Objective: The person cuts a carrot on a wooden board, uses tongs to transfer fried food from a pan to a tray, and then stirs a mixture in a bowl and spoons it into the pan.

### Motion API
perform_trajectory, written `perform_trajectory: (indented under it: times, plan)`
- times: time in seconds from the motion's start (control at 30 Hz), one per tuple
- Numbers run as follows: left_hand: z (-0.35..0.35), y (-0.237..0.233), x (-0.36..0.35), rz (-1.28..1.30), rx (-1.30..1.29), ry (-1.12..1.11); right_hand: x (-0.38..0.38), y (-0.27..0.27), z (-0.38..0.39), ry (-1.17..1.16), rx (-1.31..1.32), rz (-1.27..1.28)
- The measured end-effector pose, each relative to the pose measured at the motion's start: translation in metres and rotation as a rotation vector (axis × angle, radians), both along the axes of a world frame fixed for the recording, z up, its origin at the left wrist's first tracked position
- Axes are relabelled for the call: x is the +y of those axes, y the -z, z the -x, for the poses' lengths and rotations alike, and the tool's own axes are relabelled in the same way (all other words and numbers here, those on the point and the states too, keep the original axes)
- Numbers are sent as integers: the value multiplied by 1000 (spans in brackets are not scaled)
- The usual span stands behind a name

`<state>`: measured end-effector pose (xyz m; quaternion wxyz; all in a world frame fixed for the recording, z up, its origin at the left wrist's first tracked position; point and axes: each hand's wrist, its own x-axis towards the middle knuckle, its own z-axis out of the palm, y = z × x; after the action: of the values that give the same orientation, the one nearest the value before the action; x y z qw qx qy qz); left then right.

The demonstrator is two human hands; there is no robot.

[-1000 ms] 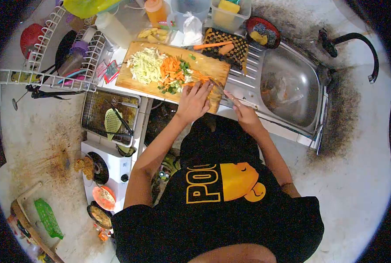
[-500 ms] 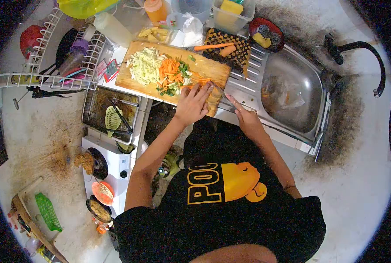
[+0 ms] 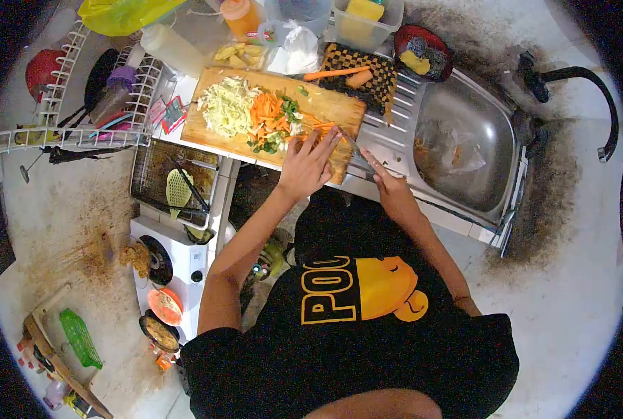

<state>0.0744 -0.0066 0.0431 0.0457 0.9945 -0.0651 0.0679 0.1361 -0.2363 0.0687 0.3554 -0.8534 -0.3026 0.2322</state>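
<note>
Shredded cabbage (image 3: pixel 227 106), carrot strips (image 3: pixel 266 115) and chopped greens (image 3: pixel 290 109) lie in piles on a wooden cutting board (image 3: pixel 203 134). My left hand (image 3: pixel 307 166) rests at the board's front edge, its fingertips pressing on orange carrot pieces (image 3: pixel 323 126). In my right hand (image 3: pixel 393 190) is a knife (image 3: pixel 351 142), gripped by the handle, the index finger stretched along it. Its blade reaches over the board's right part, close to the left fingertips. Behind the board, a long carrot (image 3: pixel 336 72) and a shorter piece lie on a woven mat (image 3: pixel 367 93).
A steel sink (image 3: pixel 465 181) with a black faucet (image 3: pixel 576 72) is at the right. Bottles and a clear container (image 3: pixel 368 35) stand behind the board. On the left are a white wire rack (image 3: pixel 95 133), a dish basket (image 3: pixel 144 192) and a white stove (image 3: pixel 186 244).
The camera view has shifted slightly. Both hands and the knife keep nearly the same places over the board.
</note>
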Motion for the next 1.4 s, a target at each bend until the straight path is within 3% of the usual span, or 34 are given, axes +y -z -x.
perform_trajectory:
  times: [0.23,0.33,0.4,0.63,0.73,0.87,1.0,1.13,1.33,1.4]
  plan:
    - [0,0,1,7,11,22,1,-11,-5,-12,74,101]
    - [-1,0,1,7,10,26,4,-15,-13,-62,109,-77]
    - [-1,-1,0,14,14,24,5,-18,-21,-97,285,-51]
    - [-3,3,0,65,17,15,9,-8,-30,-150,266,-54]
    - [-3,3,0,101,16,15,15,-3,-35,-98,409,48]
    - [-2,1,-1,69,26,15,30,30,-36,-77,261,-90]
    - [-2,0,-3,65,30,8,48,11,-35,-13,185,-57]
    - [-1,-2,-5,52,-13,-33,53,3,-44,-97,72,-34]
    - [18,11,-11,224,-170,-152,34,-25,-54,-67,97,22]
    - [25,10,-14,265,-217,-314,29,-27,-54,-125,51,1]
